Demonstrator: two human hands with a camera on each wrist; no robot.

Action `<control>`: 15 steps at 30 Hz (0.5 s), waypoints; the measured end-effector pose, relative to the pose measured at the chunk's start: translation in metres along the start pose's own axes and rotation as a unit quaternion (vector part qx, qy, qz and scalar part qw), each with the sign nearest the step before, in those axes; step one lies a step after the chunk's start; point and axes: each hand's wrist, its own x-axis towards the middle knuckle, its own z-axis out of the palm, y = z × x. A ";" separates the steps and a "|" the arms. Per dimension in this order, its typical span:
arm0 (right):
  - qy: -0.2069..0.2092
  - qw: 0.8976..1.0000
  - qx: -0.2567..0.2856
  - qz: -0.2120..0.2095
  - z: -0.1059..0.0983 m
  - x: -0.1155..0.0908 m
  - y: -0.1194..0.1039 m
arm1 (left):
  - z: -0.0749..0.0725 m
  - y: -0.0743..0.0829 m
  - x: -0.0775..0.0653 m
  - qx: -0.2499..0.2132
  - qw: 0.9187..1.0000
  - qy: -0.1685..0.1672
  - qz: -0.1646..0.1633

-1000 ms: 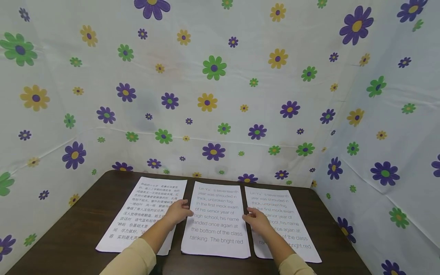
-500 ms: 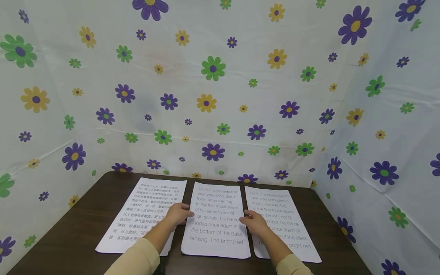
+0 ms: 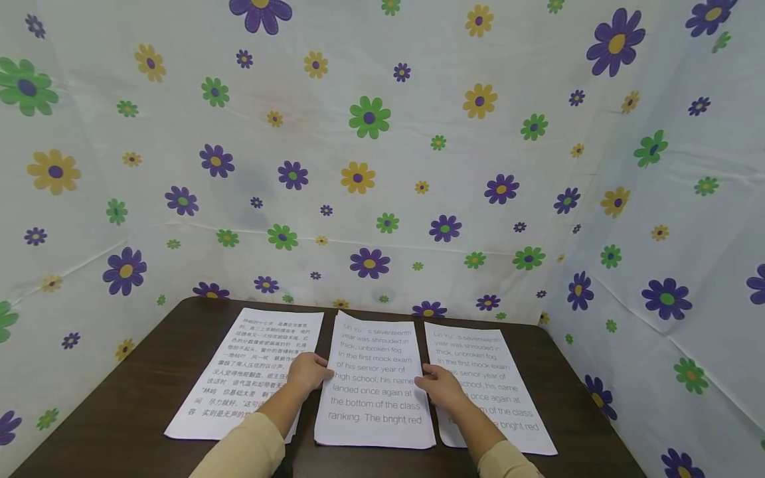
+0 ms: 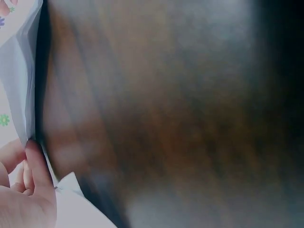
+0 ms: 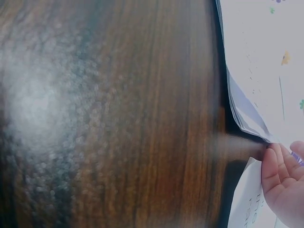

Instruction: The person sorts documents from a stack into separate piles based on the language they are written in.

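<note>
A middle stack of printed paper sheets (image 3: 373, 398) with English text lies between my hands, its far left corner peaked up. My left hand (image 3: 307, 373) pinches its left edge, thumb on top. On the opposite edge, my right hand (image 3: 441, 386) pinches the stack about halfway along. The left wrist view shows the layered sheet edges (image 4: 29, 85) bowed up from the tabletop beside the thumb and fingers. In the right wrist view the sheets (image 5: 256, 90) also curve upward near the fingertips, with a gap of shadow below.
To the left lies a paper stack (image 3: 233, 378) with Chinese text, partly behind my left forearm. Another English-text stack (image 3: 508, 372) lies on the right, partly covered by my right arm. The dark wooden table (image 3: 107, 411) meets a flower-printed curtain (image 3: 382, 192) at the back and sides.
My right hand has shifted left onto the middle stack's right edge, and my left hand has settled on its left edge. The stack's far left corner has risen slightly.
</note>
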 end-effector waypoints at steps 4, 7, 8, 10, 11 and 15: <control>0.000 1.000 0.002 0.001 0.000 -0.001 -0.001 | -0.002 -0.002 0.000 0.003 1.000 0.012 0.004; -0.001 1.000 0.002 -0.001 0.000 -0.002 0.000 | -0.003 -0.003 0.000 -0.001 1.000 0.019 0.000; -0.001 1.000 0.002 -0.002 0.000 -0.002 0.000 | -0.004 -0.004 0.000 -0.003 1.000 0.020 0.001; -0.002 1.000 0.003 -0.003 0.000 -0.003 0.000 | -0.003 -0.004 0.000 -0.015 1.000 0.020 0.002; -0.002 1.000 0.002 -0.004 0.000 -0.004 0.001 | -0.003 -0.005 0.000 -0.022 1.000 0.020 0.003; -0.001 1.000 0.004 -0.007 -0.001 -0.004 0.001 | -0.003 -0.005 -0.001 -0.067 0.998 0.019 0.002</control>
